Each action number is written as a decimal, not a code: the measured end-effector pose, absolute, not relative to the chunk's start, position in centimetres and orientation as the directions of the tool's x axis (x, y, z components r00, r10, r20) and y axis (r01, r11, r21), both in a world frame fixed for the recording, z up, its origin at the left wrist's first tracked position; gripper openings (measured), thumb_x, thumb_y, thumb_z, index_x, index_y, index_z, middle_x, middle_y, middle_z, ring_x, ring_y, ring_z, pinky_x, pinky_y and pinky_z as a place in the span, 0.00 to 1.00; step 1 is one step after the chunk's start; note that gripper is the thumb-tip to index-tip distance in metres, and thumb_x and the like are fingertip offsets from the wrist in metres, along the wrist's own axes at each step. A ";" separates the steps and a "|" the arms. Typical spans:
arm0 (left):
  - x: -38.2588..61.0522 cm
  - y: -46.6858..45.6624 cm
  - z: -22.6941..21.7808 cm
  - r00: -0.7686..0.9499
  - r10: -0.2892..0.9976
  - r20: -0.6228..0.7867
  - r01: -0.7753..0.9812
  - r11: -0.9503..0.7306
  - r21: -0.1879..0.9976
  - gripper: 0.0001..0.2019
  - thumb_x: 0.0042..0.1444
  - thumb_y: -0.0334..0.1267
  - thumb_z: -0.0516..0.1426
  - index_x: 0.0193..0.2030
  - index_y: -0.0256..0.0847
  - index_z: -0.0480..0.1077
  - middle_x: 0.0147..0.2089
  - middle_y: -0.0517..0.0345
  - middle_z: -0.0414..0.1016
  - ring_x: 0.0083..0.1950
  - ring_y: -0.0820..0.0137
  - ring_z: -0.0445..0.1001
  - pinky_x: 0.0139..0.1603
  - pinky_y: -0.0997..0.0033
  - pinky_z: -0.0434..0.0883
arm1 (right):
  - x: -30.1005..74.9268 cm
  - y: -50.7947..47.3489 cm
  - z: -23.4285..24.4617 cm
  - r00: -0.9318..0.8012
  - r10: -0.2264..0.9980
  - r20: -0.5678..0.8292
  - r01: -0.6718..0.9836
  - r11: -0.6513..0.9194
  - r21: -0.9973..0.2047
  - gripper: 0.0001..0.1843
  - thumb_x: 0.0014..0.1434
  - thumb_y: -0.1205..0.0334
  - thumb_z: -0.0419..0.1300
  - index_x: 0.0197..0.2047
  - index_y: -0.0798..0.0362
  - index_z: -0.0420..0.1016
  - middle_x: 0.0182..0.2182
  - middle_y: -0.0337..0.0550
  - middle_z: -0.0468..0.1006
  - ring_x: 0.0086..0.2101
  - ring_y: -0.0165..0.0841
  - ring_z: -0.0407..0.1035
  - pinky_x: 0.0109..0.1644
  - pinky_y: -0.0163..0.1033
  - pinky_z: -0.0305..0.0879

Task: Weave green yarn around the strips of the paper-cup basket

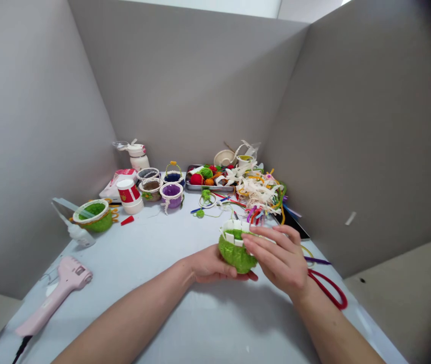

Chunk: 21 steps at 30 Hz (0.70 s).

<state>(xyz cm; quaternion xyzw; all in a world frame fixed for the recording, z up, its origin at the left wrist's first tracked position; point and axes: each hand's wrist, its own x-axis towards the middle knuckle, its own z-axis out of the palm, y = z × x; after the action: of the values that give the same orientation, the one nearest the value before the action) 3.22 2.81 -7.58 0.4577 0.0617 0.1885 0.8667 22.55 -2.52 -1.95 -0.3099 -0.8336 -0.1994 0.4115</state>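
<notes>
My left hand (215, 267) cradles a small bowl-shaped basket covered in green yarn (237, 257), thumb on the near side and fingers beneath. White tabs (234, 239) stand around its rim, with gaps between them, and green lining shows inside. My right hand (278, 255) is closed over the rim's right side, fingertips on the white tabs; its thumb is hidden. Beside my right wrist lie red-handled scissors (331, 290), partly covered by the arm.
At left are a pink glue gun (58, 293), a glue bottle (81, 235) and another green basket (96, 216). Behind them stand a red-and-white paper cup (128, 194), several small baskets (172, 196) and a metal tray of yarn (210, 187). White strips (261, 189) heap up at back right. Grey panels surround the table.
</notes>
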 end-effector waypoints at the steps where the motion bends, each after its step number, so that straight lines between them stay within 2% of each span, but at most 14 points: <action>1: 3.2 3.0 -7.3 0.903 0.425 0.067 -0.269 0.439 0.857 0.30 0.39 0.40 0.70 0.51 0.38 0.71 0.50 0.45 0.74 0.52 0.57 0.73 0.60 0.50 0.61 | 22.6 -2.6 -1.8 -0.418 0.379 0.826 0.663 0.748 -0.008 0.24 0.61 0.61 0.59 0.60 0.42 0.65 0.47 0.43 0.80 0.49 0.42 0.72 0.54 0.52 0.60; 3: 3.2 3.5 -7.0 0.826 0.559 0.072 -0.237 0.229 0.944 0.32 0.36 0.36 0.71 0.52 0.37 0.70 0.52 0.44 0.73 0.55 0.55 0.70 0.59 0.52 0.62 | 22.8 -2.7 -1.2 -0.247 0.459 0.854 0.606 0.760 -0.233 0.26 0.63 0.53 0.56 0.63 0.46 0.62 0.54 0.49 0.74 0.53 0.47 0.68 0.55 0.56 0.62; 4: 3.2 3.8 -6.9 0.767 0.635 0.089 -0.213 0.120 0.970 0.36 0.34 0.33 0.71 0.54 0.38 0.67 0.55 0.45 0.72 0.57 0.55 0.68 0.60 0.53 0.62 | 22.9 -2.8 -1.0 -0.152 0.504 0.850 0.578 0.743 -0.337 0.25 0.64 0.53 0.53 0.63 0.48 0.63 0.56 0.51 0.72 0.55 0.47 0.67 0.55 0.56 0.63; 6: 3.2 4.2 -7.0 0.676 0.725 0.135 -0.168 -0.027 0.985 0.43 0.32 0.29 0.71 0.59 0.40 0.62 0.59 0.45 0.68 0.60 0.55 0.65 0.61 0.55 0.61 | 22.8 -2.9 -0.5 -0.028 0.583 0.812 0.565 0.679 -0.468 0.20 0.66 0.58 0.50 0.59 0.48 0.68 0.55 0.49 0.73 0.55 0.44 0.67 0.57 0.53 0.63; 7: 3.3 4.3 -7.2 0.650 0.744 0.155 -0.155 -0.070 0.985 0.44 0.33 0.29 0.71 0.60 0.40 0.59 0.59 0.46 0.67 0.60 0.55 0.65 0.61 0.55 0.61 | 22.6 -3.0 -0.4 -0.014 0.613 0.790 0.584 0.646 -0.491 0.17 0.66 0.61 0.51 0.55 0.48 0.72 0.52 0.47 0.75 0.53 0.42 0.68 0.57 0.51 0.64; 9: 3.6 4.2 -7.8 0.597 0.780 0.185 -0.129 -0.135 0.982 0.44 0.33 0.30 0.70 0.60 0.40 0.58 0.59 0.46 0.67 0.59 0.56 0.66 0.60 0.56 0.62 | 22.1 -3.1 -0.3 -0.055 0.646 0.761 0.640 0.608 -0.470 0.14 0.63 0.66 0.55 0.50 0.48 0.75 0.48 0.44 0.78 0.50 0.38 0.71 0.56 0.46 0.66; 12: 4.0 3.8 -8.5 0.539 0.811 0.229 -0.110 -0.202 0.973 0.43 0.34 0.31 0.70 0.59 0.41 0.58 0.59 0.47 0.67 0.58 0.57 0.66 0.58 0.58 0.64 | 21.0 -3.2 -0.5 -0.170 0.668 0.724 0.722 0.585 -0.370 0.16 0.63 0.67 0.56 0.53 0.50 0.73 0.49 0.46 0.78 0.51 0.36 0.70 0.57 0.45 0.66; 17: 4.3 3.3 -8.9 0.490 0.811 0.320 -0.133 -0.294 0.947 0.39 0.41 0.35 0.68 0.60 0.41 0.57 0.62 0.47 0.64 0.60 0.57 0.65 0.60 0.58 0.64 | 20.0 -3.0 -1.2 -0.356 0.766 0.536 0.804 0.543 -0.242 0.29 0.66 0.53 0.50 0.66 0.57 0.56 0.63 0.55 0.62 0.62 0.42 0.55 0.63 0.53 0.58; 21: 4.3 3.2 -9.0 0.500 0.785 0.366 -0.138 -0.346 0.928 0.39 0.42 0.38 0.68 0.61 0.39 0.56 0.64 0.44 0.61 0.62 0.56 0.63 0.62 0.57 0.61 | 19.7 -3.0 -1.6 -0.402 0.816 0.416 0.842 0.508 -0.182 0.41 0.63 0.43 0.50 0.70 0.58 0.45 0.67 0.57 0.50 0.66 0.44 0.45 0.65 0.56 0.54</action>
<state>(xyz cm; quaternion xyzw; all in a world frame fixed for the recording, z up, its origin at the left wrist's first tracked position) 4.32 3.20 -9.03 0.6912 0.2340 0.4417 0.5220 19.74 -3.02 -1.56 -0.4952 -0.8369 -0.0284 0.2315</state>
